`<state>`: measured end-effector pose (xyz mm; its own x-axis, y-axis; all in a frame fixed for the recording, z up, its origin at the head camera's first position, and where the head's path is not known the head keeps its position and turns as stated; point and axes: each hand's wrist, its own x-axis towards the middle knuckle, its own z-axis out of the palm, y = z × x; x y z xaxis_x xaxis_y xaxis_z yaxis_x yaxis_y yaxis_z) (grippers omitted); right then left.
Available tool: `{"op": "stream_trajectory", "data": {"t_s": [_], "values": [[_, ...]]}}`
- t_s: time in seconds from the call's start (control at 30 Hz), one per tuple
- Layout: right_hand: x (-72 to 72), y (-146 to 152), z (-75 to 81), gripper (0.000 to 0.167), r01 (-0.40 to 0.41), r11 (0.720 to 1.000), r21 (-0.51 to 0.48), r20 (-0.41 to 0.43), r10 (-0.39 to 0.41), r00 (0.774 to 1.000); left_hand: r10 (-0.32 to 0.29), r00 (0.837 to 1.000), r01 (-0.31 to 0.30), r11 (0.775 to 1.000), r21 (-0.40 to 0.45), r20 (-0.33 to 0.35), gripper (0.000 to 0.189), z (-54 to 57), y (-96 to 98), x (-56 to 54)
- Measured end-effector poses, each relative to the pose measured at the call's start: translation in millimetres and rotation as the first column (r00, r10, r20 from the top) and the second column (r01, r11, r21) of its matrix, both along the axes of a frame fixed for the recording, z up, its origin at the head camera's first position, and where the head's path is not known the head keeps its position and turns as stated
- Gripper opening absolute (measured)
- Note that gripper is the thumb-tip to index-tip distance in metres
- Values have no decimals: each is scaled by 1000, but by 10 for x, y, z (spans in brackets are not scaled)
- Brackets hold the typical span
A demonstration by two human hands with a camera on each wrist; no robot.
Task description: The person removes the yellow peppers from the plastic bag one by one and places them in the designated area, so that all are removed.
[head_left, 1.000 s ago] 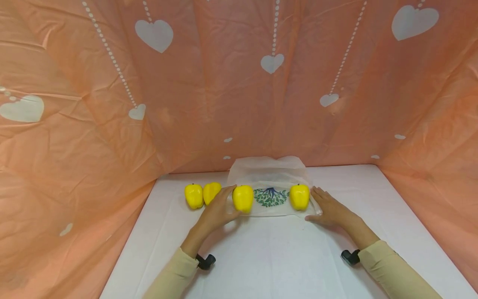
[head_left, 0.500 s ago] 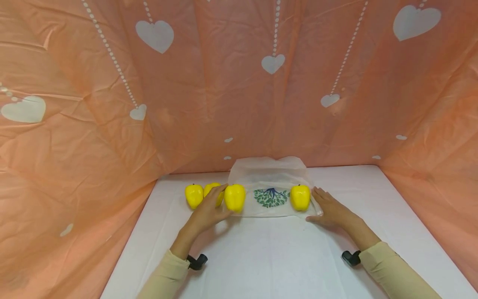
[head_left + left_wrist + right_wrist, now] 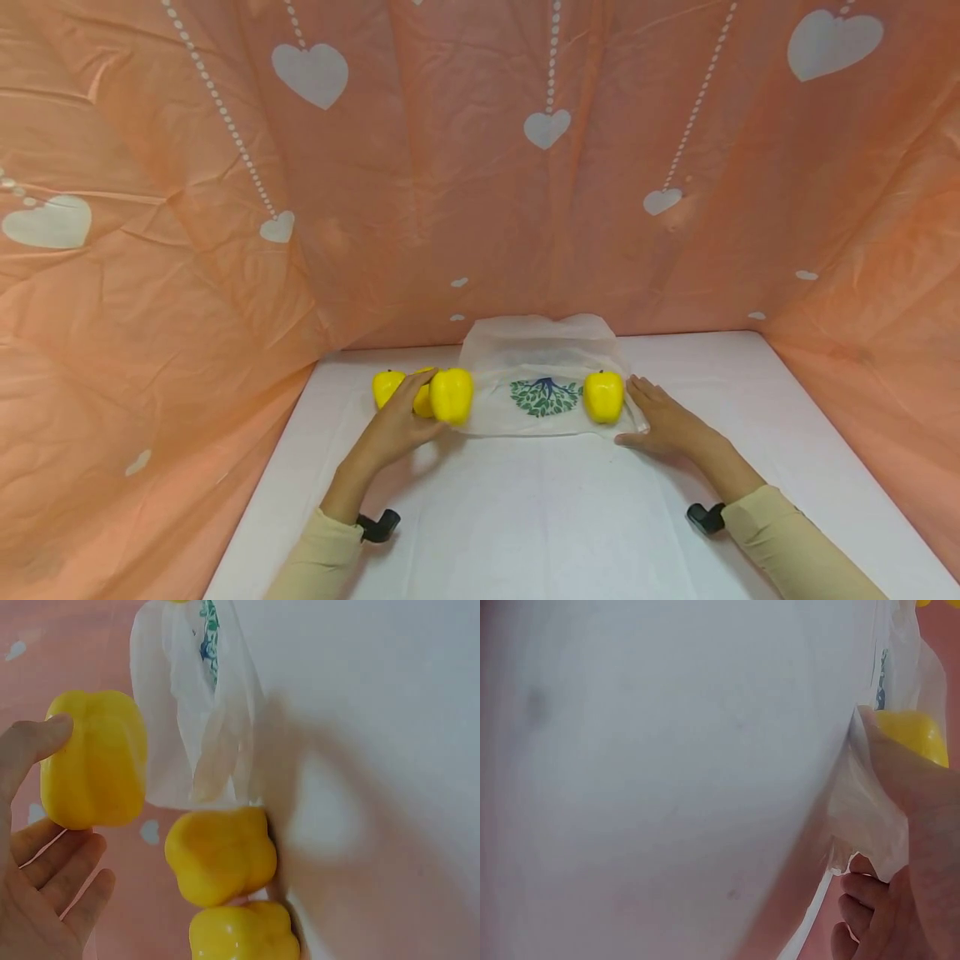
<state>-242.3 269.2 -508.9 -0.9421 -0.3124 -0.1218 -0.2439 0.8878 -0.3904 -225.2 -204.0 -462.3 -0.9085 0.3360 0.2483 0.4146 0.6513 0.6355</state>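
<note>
Left end: yellow pepper point(image 3: 386, 387) on the counter point(image 3: 547, 508), partly behind my left hand point(image 3: 393, 429). Second pepper point(image 3: 221, 855) stands touching it, close to the bag's left edge.

Left hand pinches a third pepper point(image 3: 453, 397), thumb on one side, fingers on the other. Looks lifted, level with the bag's left edge in the head view. My read: step in hand is handling this one pepper at the bag edge. Next move calls for a firm pinch and clearance from the two neighbours; knocking the second pepper is the risk.

Middle: thin white plastic bag point(image 3: 528, 362), lying flat. Only marking is a tree print point(image 3: 546, 397), green leaves, blue branches, upside down to me. No lettering or brand I can read.

Right: fourth pepper point(image 3: 603, 397) at the bag's right end; can't tell if any film covers it. Right hand point(image 3: 667, 423) just beside it, thumb and fingers spread at the bag's right edge, touching film. I'd keep it there as a steady.
</note>
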Motion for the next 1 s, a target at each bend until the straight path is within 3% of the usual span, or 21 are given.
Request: {"op": "stream_trajectory", "data": {"t_s": [0.2,0.43,1.0], "values": [[-7,-2,-12,115,10,1000,11,6,-10,1000,4,998,-5,1000,-18,-55,84,-9,-166,7],[-8,-7,-20,115,19,1000,11,14,-19,1000,49,997,-51,998,-37,-61,87,2,-329,26],[3,8,0,115,13,1000,20,17,-14,1000,80,989,-83,996,-13,-128,89,-38,-626,73]]}}
